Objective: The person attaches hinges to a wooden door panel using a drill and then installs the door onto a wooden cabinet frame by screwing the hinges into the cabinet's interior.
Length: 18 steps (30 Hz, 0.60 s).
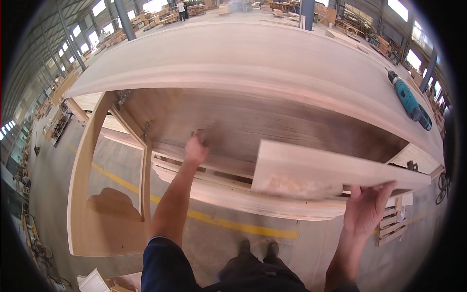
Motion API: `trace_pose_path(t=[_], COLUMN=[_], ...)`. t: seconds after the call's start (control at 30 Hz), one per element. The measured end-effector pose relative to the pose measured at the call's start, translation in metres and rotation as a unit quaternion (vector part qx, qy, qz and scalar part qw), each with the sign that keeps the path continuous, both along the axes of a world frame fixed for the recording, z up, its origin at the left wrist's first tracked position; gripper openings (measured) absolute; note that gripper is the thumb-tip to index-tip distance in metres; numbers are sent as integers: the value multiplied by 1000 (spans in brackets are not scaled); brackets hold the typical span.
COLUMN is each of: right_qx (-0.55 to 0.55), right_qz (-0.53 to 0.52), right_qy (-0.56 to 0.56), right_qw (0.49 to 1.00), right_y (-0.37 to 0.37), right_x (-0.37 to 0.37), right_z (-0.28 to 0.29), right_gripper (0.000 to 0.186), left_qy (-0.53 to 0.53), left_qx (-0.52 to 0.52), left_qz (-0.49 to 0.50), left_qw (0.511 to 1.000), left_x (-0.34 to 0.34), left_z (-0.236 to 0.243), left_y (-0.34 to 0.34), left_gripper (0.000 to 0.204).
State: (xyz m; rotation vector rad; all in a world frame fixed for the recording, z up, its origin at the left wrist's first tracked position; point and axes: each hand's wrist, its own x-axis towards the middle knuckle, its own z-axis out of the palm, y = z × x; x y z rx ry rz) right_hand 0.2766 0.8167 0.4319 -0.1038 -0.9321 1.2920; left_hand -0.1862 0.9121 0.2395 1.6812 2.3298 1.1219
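My right hand [367,209] grips the lower edge of a pale wooden panel [311,170], held tilted across the front right of a long wooden cabinet's opening. My left hand [197,148] reaches into the cabinet's interior [233,121], its fingers curled and blurred; whatever they may hold cannot be made out. At the left, a framed door [78,194] hangs open on metal hinges [124,97]. Above the opening runs the broad, light cabinet top [233,53], with a teal and black power drill [408,100] lying on its right end.
My feet stand by a yellow floor line [219,221]. A slatted pallet [391,228] lies at lower right, wood pieces [92,282] at lower left. Bicycles [442,187] stand far right. Two people [182,10], columns [306,14] and timber stacks are in the hall beyond the cabinet.
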Motion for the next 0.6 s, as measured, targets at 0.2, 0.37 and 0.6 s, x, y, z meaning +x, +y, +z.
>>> trace_pose_path(t=[0.2,0.37,0.6], right_qx=[-86,-59,-107], right_qz=[-95,-82,-174], right_qy=[-58,-101,-74], right_qw=[990,990,976], right_y=[-50,-80,-92], right_x=[10,44,118], right_z=[-19,-43,-63], right_gripper=[44,47,46], left_qy=[65,155,40], left_qx=[-80,-173,69], left_qz=[-73,-76,-47], left_qw=[992,970,996], left_x=[27,24,89], left_z=[-13,-61,-43], left_y=[40,56,-25], left_gripper=[50,52,25])
